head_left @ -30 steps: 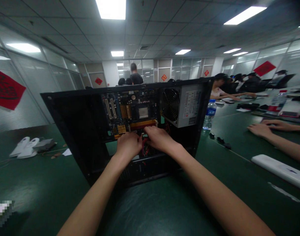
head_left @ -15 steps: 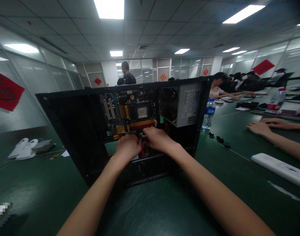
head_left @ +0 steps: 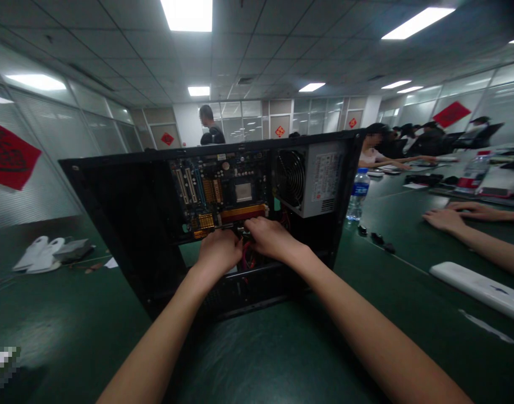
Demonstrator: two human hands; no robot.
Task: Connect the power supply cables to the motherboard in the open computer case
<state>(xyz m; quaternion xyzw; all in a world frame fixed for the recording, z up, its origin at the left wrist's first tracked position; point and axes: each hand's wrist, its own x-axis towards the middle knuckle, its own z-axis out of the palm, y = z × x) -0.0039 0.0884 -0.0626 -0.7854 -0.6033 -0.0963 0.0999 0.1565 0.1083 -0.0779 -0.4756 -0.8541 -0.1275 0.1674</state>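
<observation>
An open black computer case [head_left: 109,196] stands on the green table [head_left: 248,359], its inside facing me. Fixed within are a motherboard [head_left: 223,185] with a bare processor [head_left: 243,192] and, at the upper right, a grey power supply [head_left: 323,179]. Both my hands reach in at the motherboard's lower edge. My left hand [head_left: 220,251] is closed, its fingertips turned away from me. Close to its right, my right hand [head_left: 274,238] has its fingers curled below the red and yellow memory slots [head_left: 243,213]. Coloured cables [head_left: 249,257] hang between the hands. Whatever the fingers pinch is hidden.
A water bottle [head_left: 358,196] stands right of the case, near small black parts [head_left: 377,238]. Another person's hands [head_left: 446,219] rest on the table by a long white object [head_left: 480,289]. White objects [head_left: 40,254] and a grey box [head_left: 74,250] lie left.
My hands and the case stay almost where they were, with only a slight shift of the view. In the background, a standing person has moved a little to the left.
</observation>
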